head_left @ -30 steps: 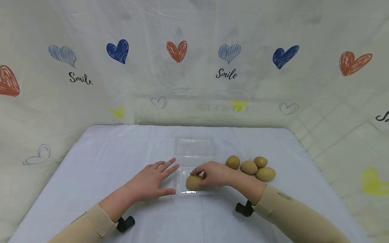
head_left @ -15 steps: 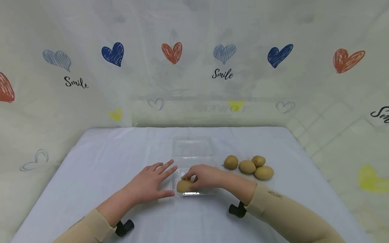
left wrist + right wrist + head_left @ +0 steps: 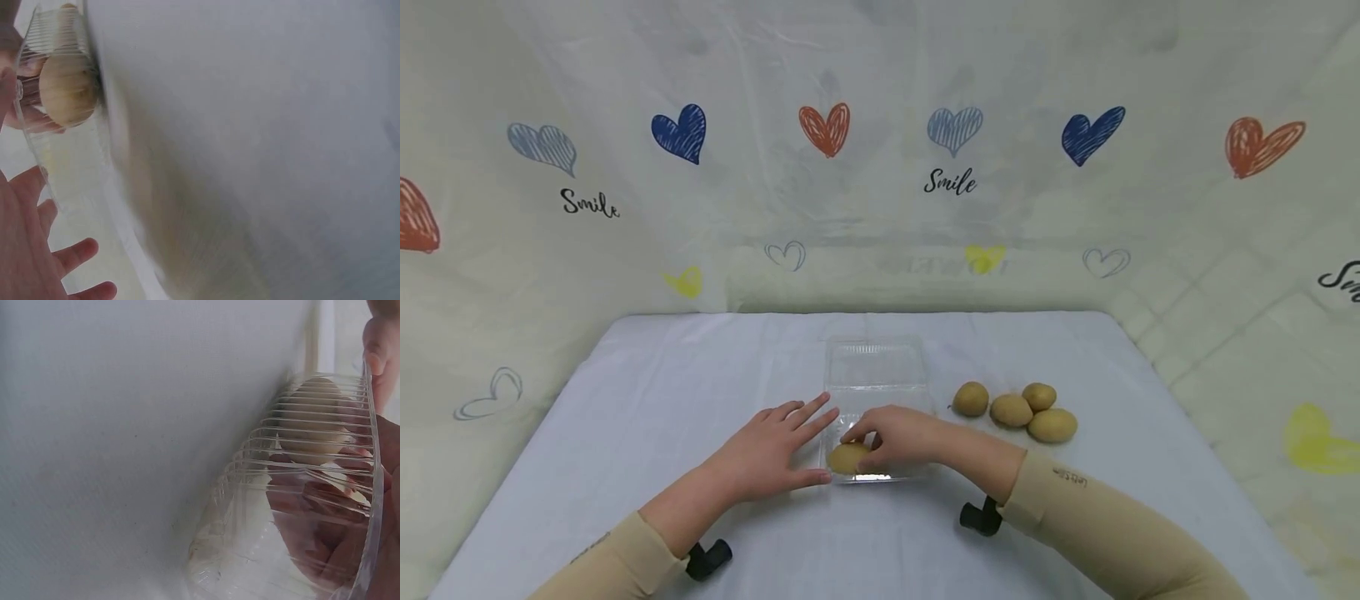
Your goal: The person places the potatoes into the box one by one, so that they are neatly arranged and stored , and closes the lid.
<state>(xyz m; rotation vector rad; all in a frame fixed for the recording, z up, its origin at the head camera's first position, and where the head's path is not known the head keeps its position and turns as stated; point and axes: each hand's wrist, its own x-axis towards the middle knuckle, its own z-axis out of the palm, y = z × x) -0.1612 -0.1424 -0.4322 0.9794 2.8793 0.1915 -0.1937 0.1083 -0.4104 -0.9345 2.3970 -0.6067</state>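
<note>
A potato [image 3: 847, 458] lies in the near left corner of a clear plastic clamshell box [image 3: 880, 478], whose lid [image 3: 877, 367] is folded back away from me. My right hand [image 3: 901, 435] reaches into the box and holds this potato between thumb and fingers. At the box's left edge, my left hand [image 3: 767, 454] has its fingers spread and the tips touching the rim. Through the ribbed clear wall, the right wrist view shows the potato [image 3: 315, 419] with the right fingers around it. In the left wrist view the potato [image 3: 69, 89] appears behind the box wall.
Several loose potatoes [image 3: 1011, 411] lie in a group on the white cloth to the right of the box. The white-covered table [image 3: 700, 358] ends at a backdrop [image 3: 880, 208] printed with hearts.
My right hand has moved the potato leftward inside the box, into the near left corner. The left hand has stayed at the box's edge. The view has shifted slightly.
</note>
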